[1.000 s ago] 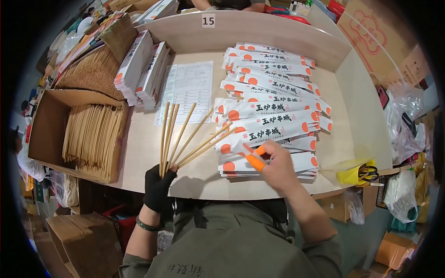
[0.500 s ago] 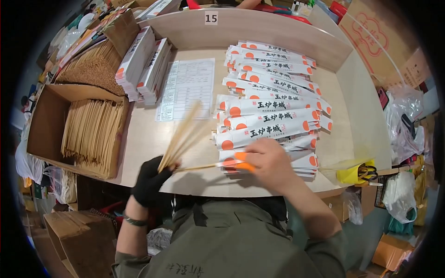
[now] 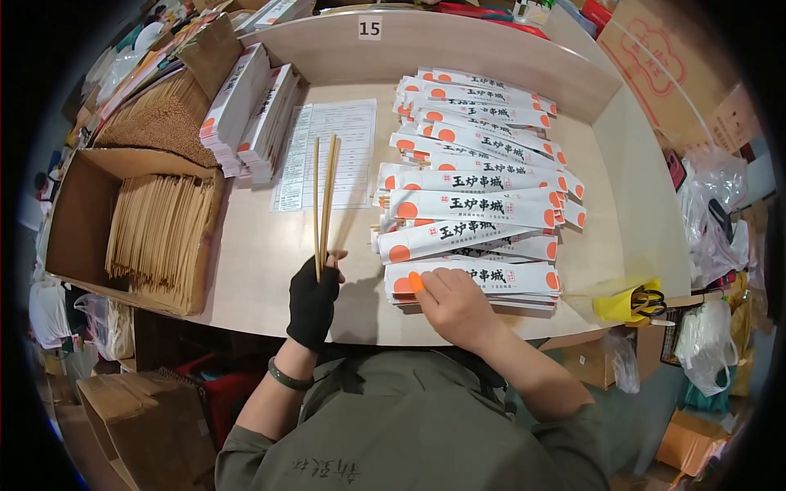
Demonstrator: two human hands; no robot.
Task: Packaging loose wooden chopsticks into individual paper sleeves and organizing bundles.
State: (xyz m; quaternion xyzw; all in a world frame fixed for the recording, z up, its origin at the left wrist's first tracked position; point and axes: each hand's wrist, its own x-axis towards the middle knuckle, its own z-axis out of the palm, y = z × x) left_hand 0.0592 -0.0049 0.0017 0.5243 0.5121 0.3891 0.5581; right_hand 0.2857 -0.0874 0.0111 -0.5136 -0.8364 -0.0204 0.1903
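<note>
Had likely light, stiff chopsticks (image 3: pixel 328 192) clasped low in the left grip (image 3: pixel 313 304), tips toward twelve o'clock, best grabbed there, but couldn't tell right grip (image 3: pixel 455 308) open from closed on flimsy-looking sleeves (image 3: pixel 524 278).

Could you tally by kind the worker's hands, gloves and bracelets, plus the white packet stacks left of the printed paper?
Hands, left hand and right hand: 2
Black glove: 1
Bracelet: 1
White packet stacks: 2
Total: 6
</note>
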